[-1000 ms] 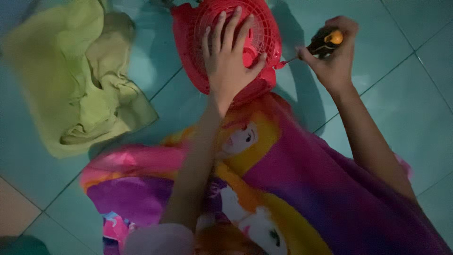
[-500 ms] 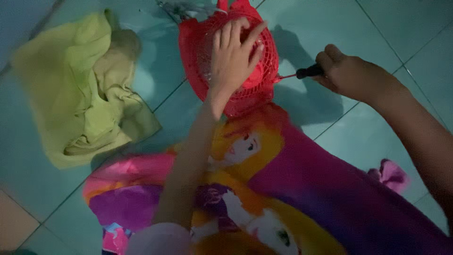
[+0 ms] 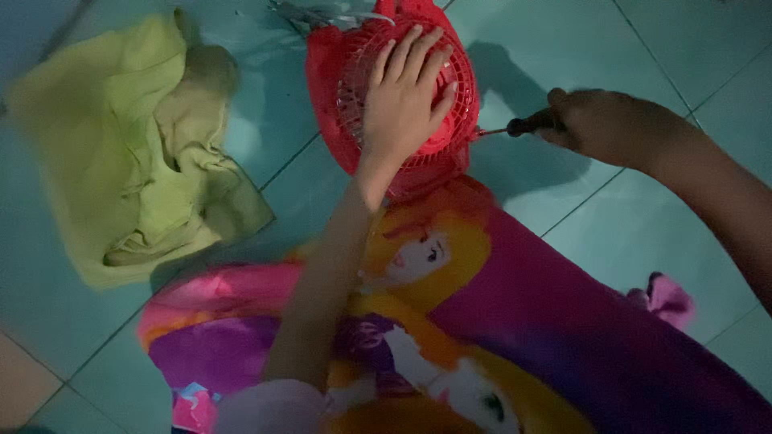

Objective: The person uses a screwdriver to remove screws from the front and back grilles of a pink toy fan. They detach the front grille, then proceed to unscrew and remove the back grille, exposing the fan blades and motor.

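Observation:
A small red fan (image 3: 354,64) with a round wire grille lies face up on the teal tiled floor. My left hand (image 3: 404,96) rests flat on the grille with fingers spread, pressing it down. My right hand (image 3: 607,124) is closed around a dark-handled screwdriver (image 3: 527,125), held level with its thin shaft meeting the fan's right rim. A colourful cartoon-print cloth (image 3: 515,321) covers my lap below the fan.
A crumpled yellow-green cloth (image 3: 137,153) lies on the floor to the left of the fan. A small pink bow (image 3: 669,299) sits at the right edge of the printed cloth. Teal floor tiles (image 3: 643,48) surround everything.
My right hand has dropped and turned over, bringing the screwdriver from a raised angle to level against the fan's right rim. The left hand stays on the grille.

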